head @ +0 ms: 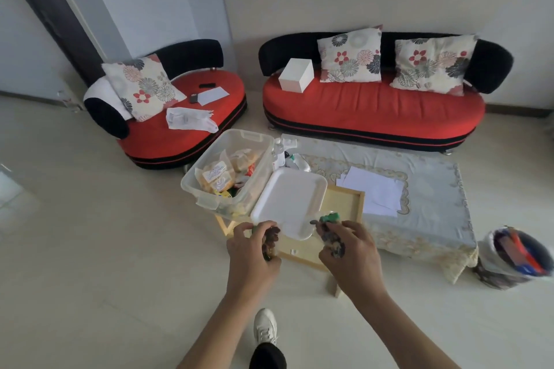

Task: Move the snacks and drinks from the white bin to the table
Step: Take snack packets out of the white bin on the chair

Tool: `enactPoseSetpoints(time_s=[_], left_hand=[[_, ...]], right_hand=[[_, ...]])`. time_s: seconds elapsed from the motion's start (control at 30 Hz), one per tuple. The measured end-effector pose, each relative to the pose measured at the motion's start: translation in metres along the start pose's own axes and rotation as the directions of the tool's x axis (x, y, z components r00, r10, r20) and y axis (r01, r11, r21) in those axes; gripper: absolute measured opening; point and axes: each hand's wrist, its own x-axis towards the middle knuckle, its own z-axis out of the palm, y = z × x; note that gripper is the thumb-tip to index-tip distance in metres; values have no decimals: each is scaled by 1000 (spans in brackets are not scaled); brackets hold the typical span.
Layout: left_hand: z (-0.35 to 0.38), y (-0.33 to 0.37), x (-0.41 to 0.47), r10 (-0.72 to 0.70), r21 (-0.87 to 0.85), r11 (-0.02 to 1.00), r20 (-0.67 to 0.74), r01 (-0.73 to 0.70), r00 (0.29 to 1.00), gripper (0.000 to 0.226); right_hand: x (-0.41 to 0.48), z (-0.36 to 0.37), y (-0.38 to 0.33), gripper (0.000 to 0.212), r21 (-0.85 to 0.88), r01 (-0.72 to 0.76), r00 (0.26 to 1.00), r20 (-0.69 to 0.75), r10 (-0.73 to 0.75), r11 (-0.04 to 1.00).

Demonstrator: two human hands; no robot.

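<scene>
Head view looks down on the white bin (227, 165), a clear-walled tub perched on a small wooden stand (338, 210) that butts against the counter's (425, 189) near-left corner. Inside sit several snack packets (216, 177), yellow and orange with pale labels; an exact count is beyond me, they overlap. The bin's white lid (289, 201) lies just beside it, on the stand, tilted toward the hands.

Both hands hover just in front of the lid's near edge. Left hand (254, 246) is curled tight around a dark, mottled packet (271, 241); right hand (349, 244) grips a second dark packet (331, 237) with a green top. So two packets out, one per hand, both blurred.

On the counter: a pale patterned cloth, a fan of white papers (373, 192) near the middle, and a few bottles (284, 156) at the far-left corner just behind the bin.

Further out, two red-and-black sofas (371, 108), three floral cushions, a white box (296, 78) on the longer one, and a lined waste basket (515, 257) on the floor off the counter's near-right corner.
</scene>
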Motion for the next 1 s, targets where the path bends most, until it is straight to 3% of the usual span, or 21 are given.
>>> enactPoseSetpoints(time_s=[0.5,0.67,1.0], left_hand=[[87,-46,272,28,59,997,274,-46,961,68],[116,-47,338,74,99,988,363,-118,929,68],[208,-87,414,4,199,976,396,-90,918,70]], right_hand=[[195,124,28,50,-158,-301,951,15,308,940],[251,153,33,50,-142,-355,930,46,365,924],[328,235,93,48,-126,-423,898,78,434,897]])
